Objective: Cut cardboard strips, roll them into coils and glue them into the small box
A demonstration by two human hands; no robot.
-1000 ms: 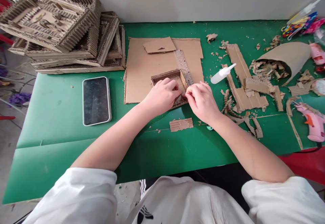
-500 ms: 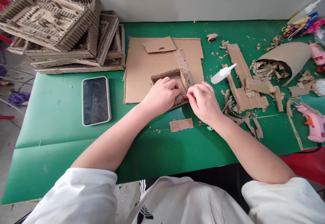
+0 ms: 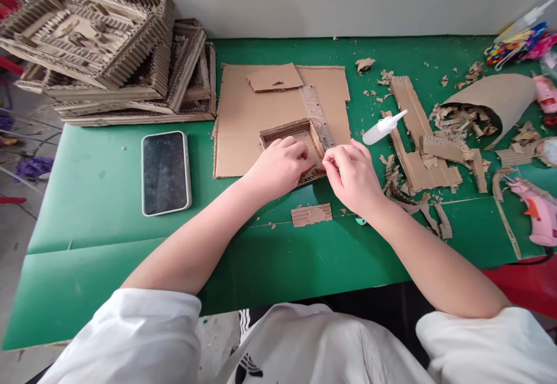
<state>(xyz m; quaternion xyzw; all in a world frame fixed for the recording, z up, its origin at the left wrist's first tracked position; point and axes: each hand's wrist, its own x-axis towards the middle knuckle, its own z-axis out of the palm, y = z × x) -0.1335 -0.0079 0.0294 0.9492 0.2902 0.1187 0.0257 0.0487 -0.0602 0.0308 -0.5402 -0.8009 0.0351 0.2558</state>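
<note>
A small, shallow cardboard box [image 3: 285, 130] with corrugated walls rests at the front edge of a flat cardboard sheet [image 3: 237, 117]. My left hand [image 3: 282, 166] lies over its near side, fingers curled down into it and closed at the near wall. My right hand [image 3: 350, 172] is at the near right corner, thumb and fingertips pinched together against the wall; anything between them is too small to make out. Beyond the box, a clear plastic ruler [image 3: 314, 105] lies on the sheet. In front is a loose strip of corrugated cardboard [image 3: 311, 214].
A phone [image 3: 164, 172] lies left, below stacked cardboard trays [image 3: 126, 47]. To the right are a white glue bottle [image 3: 379, 131], torn cardboard strips [image 3: 413, 123], a paper cone [image 3: 500, 97] spilling scraps, and a pink glue gun [image 3: 539, 210]. A grey wall [image 3: 331, 1] stands behind.
Both hands stay at the box with almost the same grip. The left fingers have shifted very slightly; the whole view has drifted a little.
</note>
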